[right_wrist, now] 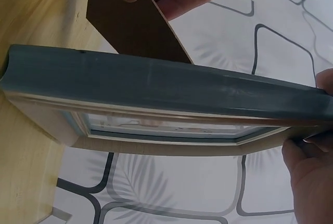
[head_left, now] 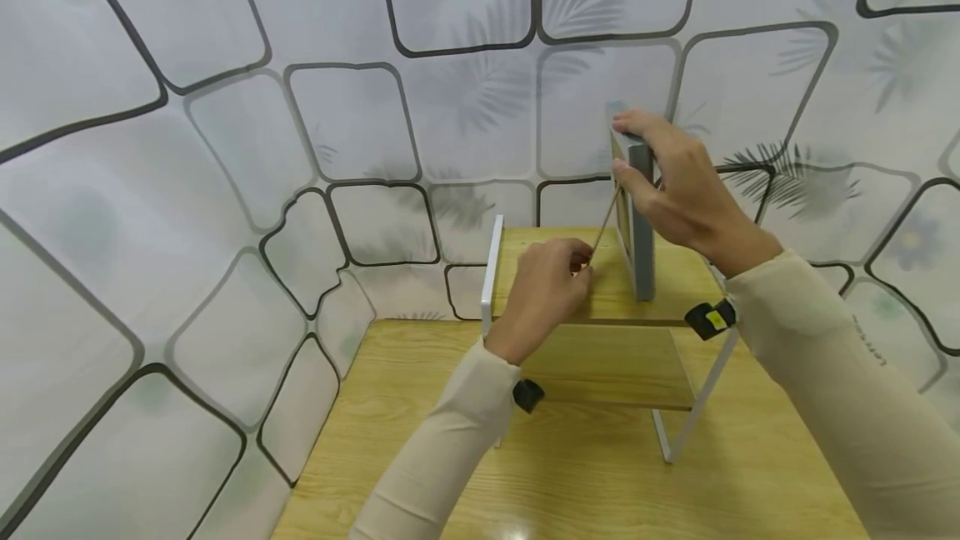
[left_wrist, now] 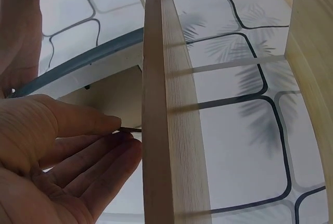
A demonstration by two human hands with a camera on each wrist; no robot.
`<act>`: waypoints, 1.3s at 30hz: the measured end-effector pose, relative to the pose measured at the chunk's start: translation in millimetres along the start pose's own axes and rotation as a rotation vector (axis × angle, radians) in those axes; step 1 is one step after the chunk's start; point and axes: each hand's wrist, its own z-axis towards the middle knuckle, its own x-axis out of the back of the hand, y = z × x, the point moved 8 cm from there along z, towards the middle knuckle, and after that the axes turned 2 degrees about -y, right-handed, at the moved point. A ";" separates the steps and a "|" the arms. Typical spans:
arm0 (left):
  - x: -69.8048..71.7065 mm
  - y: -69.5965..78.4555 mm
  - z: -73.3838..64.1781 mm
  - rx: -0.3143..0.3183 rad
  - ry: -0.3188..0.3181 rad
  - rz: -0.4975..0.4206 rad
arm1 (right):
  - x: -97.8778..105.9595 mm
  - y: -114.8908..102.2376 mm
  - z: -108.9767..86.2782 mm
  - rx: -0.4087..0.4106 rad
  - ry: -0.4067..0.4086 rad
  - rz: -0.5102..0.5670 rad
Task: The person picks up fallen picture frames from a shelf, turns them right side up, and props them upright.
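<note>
A picture frame [head_left: 641,223] with a grey-blue edge stands upright on the top board of a small two-tier shelf [head_left: 536,244]. My right hand [head_left: 678,182] grips its upper edge, thumb on the side toward the left hand and fingers over the top. My left hand [head_left: 546,290] pinches the lower end of the thin brown stand flap [right_wrist: 130,23] that slants out from the frame's back. In the left wrist view, thumb and fingertips [left_wrist: 112,125] meet at the flap's thin edge. The right wrist view shows the glazed front [right_wrist: 166,127] inside a pale inner border.
The shelf has white metal side legs [head_left: 708,390] and a lower board [head_left: 615,365]. It stands on a wood-grain table [head_left: 420,407]. Behind and to the left hangs a patterned white wall covering [head_left: 480,123].
</note>
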 end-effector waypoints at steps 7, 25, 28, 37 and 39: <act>3.9 -7.8 -1.7 0.024 0.011 -0.005 | -4.5 -2.9 1.9 0.008 -0.012 0.001; 10.0 -20.5 -4.5 0.037 0.041 0.001 | -21.2 -13.5 8.7 0.034 -0.058 0.005; 10.0 -22.2 -5.9 0.046 0.035 -0.013 | -24.3 -14.9 9.7 0.030 -0.073 0.003; 9.7 -26.6 -9.9 0.061 0.033 -0.070 | -31.3 -18.0 12.2 0.043 -0.095 0.000; 10.0 -27.0 -10.0 0.058 0.037 -0.068 | -31.7 -18.3 12.8 0.046 -0.096 -0.003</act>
